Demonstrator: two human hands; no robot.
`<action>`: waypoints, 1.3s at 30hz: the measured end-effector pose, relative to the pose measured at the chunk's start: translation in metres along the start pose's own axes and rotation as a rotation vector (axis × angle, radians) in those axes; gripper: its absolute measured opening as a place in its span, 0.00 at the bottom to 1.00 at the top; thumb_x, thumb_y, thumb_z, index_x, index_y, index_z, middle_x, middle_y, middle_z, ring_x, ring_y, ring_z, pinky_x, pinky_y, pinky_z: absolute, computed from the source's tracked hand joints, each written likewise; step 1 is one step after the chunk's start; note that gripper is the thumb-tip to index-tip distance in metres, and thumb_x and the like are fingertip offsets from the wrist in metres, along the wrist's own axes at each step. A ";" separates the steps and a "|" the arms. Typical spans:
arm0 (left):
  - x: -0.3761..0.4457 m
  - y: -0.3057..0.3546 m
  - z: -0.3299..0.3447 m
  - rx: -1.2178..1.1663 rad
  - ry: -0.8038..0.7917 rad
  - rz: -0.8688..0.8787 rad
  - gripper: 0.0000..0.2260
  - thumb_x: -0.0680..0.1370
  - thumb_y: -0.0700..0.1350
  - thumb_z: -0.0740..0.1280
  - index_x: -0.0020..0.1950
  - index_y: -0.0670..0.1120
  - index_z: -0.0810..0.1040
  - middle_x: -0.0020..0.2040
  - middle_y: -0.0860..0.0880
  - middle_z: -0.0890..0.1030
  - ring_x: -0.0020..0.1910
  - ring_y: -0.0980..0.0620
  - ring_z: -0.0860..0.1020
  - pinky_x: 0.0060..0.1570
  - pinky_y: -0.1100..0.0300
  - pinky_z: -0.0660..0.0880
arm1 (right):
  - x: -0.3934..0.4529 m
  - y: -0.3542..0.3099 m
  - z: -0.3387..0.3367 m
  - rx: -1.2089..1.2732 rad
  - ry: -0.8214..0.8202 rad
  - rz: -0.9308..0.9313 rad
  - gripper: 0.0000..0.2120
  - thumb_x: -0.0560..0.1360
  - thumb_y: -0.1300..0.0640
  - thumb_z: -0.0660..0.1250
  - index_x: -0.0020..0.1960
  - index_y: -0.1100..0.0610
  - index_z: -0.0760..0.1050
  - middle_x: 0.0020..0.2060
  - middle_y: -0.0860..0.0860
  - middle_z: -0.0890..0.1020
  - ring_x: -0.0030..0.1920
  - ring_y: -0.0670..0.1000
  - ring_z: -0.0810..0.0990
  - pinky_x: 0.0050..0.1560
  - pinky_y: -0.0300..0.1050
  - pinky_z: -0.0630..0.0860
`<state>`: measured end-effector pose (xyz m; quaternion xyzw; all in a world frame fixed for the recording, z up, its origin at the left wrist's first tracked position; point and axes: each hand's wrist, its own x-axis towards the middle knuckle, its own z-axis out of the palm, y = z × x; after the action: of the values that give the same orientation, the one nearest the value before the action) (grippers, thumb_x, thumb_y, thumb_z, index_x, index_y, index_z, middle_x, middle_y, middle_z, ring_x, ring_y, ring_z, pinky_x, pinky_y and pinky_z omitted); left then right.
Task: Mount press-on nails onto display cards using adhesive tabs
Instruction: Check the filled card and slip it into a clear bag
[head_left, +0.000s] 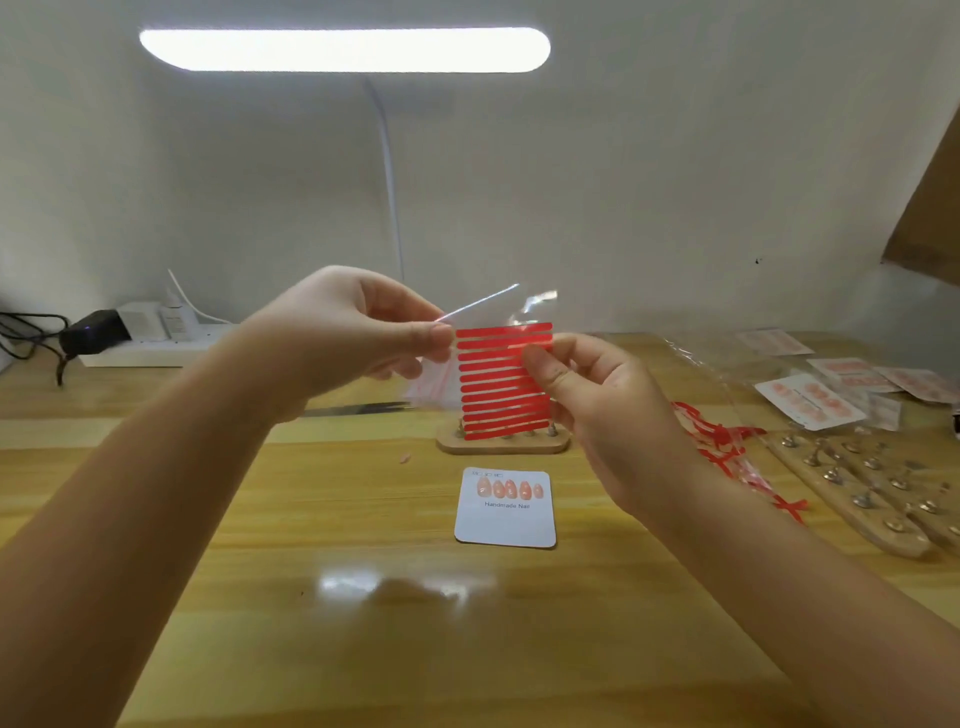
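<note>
A clear sheet of red adhesive strips (501, 382) is held up in the air over the table's middle. My right hand (597, 410) pinches its right edge with thumb in front. My left hand (358, 327) pinches the sheet's top left corner, where a thin clear strip (483, 301) sticks out to the upper right. Below, a white display card (506, 519) printed "Handmade Nail" lies flat on the wooden table (363, 649), with several pink press-on nails (509, 488) in a row along its top. A small wooden nail stand (501, 444) sits just behind the card, partly hidden by the sheet.
Finished cards in clear bags (831, 389) lie at the back right. Red peeled backing strips (737, 452) and wooden boards with metal studs (872, 488) lie at the right. A white power strip with plugs (145, 338) sits at the back left. A lamp bar (343, 49) glows overhead.
</note>
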<state>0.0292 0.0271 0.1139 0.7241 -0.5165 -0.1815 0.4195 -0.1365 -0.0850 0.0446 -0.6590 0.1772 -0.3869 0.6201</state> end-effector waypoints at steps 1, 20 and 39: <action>0.000 0.000 0.000 -0.013 0.036 0.008 0.08 0.68 0.50 0.74 0.44 0.49 0.84 0.37 0.52 0.85 0.33 0.58 0.81 0.35 0.65 0.79 | 0.000 0.001 0.000 -0.094 0.054 -0.008 0.09 0.74 0.52 0.69 0.52 0.55 0.79 0.46 0.51 0.85 0.47 0.51 0.84 0.47 0.43 0.81; -0.008 0.007 0.041 -0.347 0.160 0.171 0.04 0.73 0.43 0.73 0.46 0.46 0.81 0.37 0.51 0.85 0.34 0.57 0.82 0.32 0.67 0.76 | -0.015 -0.016 0.007 -0.674 0.244 -0.528 0.14 0.75 0.50 0.71 0.55 0.57 0.83 0.43 0.50 0.83 0.42 0.47 0.82 0.41 0.47 0.80; -0.009 0.009 0.045 -0.234 0.170 0.196 0.05 0.73 0.42 0.73 0.47 0.46 0.80 0.37 0.52 0.85 0.34 0.58 0.81 0.31 0.73 0.72 | -0.011 -0.017 0.002 -0.563 0.241 -0.404 0.06 0.76 0.59 0.69 0.41 0.58 0.82 0.31 0.47 0.82 0.32 0.42 0.81 0.32 0.37 0.76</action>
<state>-0.0112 0.0149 0.0934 0.6294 -0.5225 -0.1365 0.5588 -0.1461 -0.0731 0.0574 -0.7753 0.2149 -0.5126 0.3000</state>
